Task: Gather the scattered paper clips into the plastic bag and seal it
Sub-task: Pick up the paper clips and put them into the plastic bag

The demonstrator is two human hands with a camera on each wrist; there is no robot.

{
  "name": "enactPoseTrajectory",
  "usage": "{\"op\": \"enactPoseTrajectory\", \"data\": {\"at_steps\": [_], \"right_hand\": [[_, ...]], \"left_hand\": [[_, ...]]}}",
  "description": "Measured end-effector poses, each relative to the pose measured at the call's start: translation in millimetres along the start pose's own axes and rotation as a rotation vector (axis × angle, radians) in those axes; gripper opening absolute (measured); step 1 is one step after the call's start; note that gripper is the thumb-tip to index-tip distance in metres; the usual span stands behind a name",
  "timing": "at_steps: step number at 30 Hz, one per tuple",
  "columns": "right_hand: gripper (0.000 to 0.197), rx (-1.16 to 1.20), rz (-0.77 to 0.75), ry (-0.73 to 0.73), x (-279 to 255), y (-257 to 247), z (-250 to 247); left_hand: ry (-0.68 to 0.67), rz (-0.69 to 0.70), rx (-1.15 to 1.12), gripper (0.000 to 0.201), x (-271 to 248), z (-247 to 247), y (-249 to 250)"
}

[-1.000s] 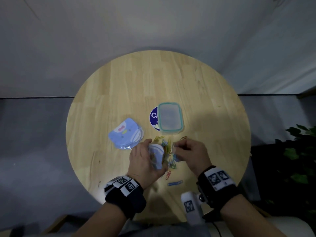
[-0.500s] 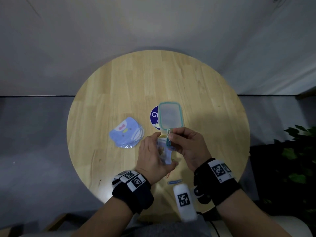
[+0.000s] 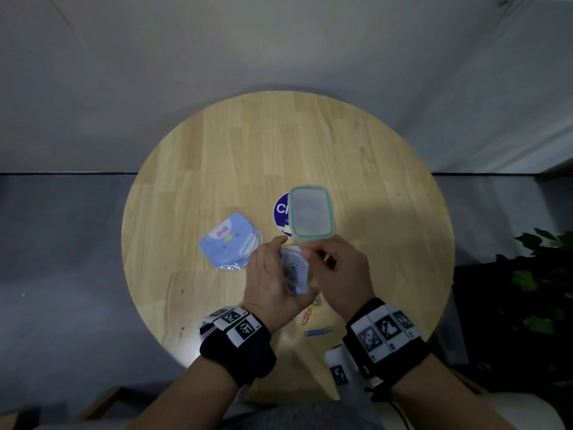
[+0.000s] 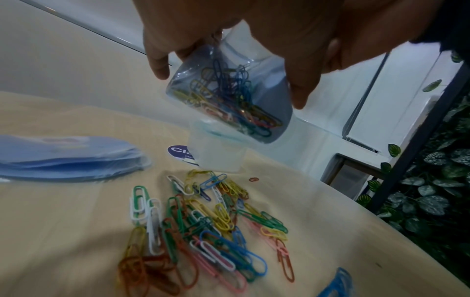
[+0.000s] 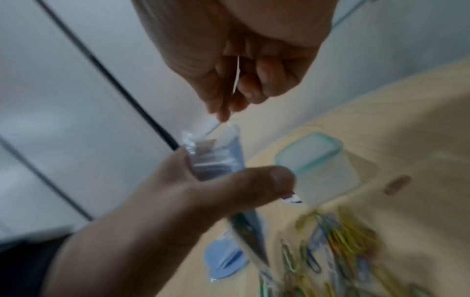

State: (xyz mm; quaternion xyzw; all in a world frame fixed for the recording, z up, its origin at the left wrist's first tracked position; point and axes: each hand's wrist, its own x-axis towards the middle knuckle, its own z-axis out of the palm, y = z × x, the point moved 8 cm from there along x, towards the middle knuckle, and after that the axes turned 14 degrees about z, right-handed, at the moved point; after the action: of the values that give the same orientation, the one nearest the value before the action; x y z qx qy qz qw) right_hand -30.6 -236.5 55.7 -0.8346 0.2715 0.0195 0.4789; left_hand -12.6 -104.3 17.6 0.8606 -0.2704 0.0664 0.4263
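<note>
My left hand (image 3: 274,265) grips a small clear plastic bag (image 3: 294,268) upright above the table; its fingers (image 4: 302,86) wrap the upper part. The bag (image 4: 229,100) holds several coloured paper clips. My right hand (image 3: 313,251) is at the bag's mouth (image 5: 213,138), its fingertips (image 5: 223,114) pinched on what looks like a thin pale clip. A pile of loose paper clips (image 4: 203,221) lies on the wood below the bag. In the head view my hands hide most of that pile, and three stray clips (image 3: 307,316) show near my wrists.
A clear box with a teal rim (image 3: 311,215) stands just beyond my hands, partly over a round blue sticker (image 3: 280,209). A stack of blue printed bags (image 3: 231,242) lies to the left. The round wooden table's edge (image 3: 322,395) is close to me. Plants (image 3: 539,274) stand at the right.
My right hand rose from the clip pile on the table to the bag's mouth. My left hand lifted the bag and moved it toward the box.
</note>
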Motion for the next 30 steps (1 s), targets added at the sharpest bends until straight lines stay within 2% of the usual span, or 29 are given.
{"op": "enactPoseTrajectory", "data": {"at_steps": [2, 3, 5, 7, 9, 10, 11, 15, 18, 22, 24, 27, 30], "right_hand": [[0.012, -0.01, 0.064, 0.085, 15.9, 24.4, -3.0], [0.015, -0.113, 0.09, 0.063, 25.4, 39.4, 3.6], [0.032, -0.427, 0.134, -0.139, 37.0, 71.3, 33.4], [0.059, -0.632, 0.118, -0.346, 36.3, 94.5, 63.5], [0.081, -0.717, 0.1, -0.402, 33.8, 103.4, 81.4], [0.083, -0.745, 0.1, -0.39, 33.1, 104.7, 86.6], [0.079, -0.765, 0.107, -0.362, 32.6, 105.3, 90.3], [0.043, -0.741, 0.083, -0.257, 30.0, 100.2, 98.6], [0.036, -0.696, 0.105, -0.253, 30.2, 101.1, 97.8], [0.024, -0.553, 0.24, -0.229, 32.4, 110.8, 80.8], [0.017, -0.475, 0.273, -0.201, 31.7, 112.9, 67.2], [0.007, -0.353, 0.301, -0.163, 25.2, 103.4, 38.7], [0.01, -0.301, 0.295, -0.219, 12.7, 79.4, 11.5]], "left_hand": [[-0.034, -0.057, 0.03, 0.09, -4.5, -1.5, -9.8], [-0.054, -0.088, 0.053, 0.095, -8.4, -2.8, -16.6], [-0.066, -0.122, 0.091, 0.1, -17.1, -9.0, -28.6], [-0.067, -0.156, 0.116, 0.101, -23.4, -18.0, -38.9], [-0.076, -0.204, 0.133, 0.103, -31.8, -26.0, -49.7], [-0.077, -0.21, 0.153, 0.103, -36.8, -29.4, -52.7], [-0.082, -0.211, 0.169, 0.102, -41.7, -31.8, -54.8], [-0.148, -0.234, 0.174, 0.098, -56.5, -26.7, -66.1], [-0.235, -0.251, 0.134, 0.08, -60.9, -13.5, -76.9], [-0.158, -0.181, 0.163, 0.098, -52.4, -16.1, -57.9], [-0.128, -0.136, 0.154, 0.099, -45.8, -16.6, -46.4], [-0.152, -0.121, 0.15, 0.099, -38.4, -6.9, -44.5], [-0.223, -0.111, 0.153, 0.1, -36.8, 8.9, -42.7]]}}
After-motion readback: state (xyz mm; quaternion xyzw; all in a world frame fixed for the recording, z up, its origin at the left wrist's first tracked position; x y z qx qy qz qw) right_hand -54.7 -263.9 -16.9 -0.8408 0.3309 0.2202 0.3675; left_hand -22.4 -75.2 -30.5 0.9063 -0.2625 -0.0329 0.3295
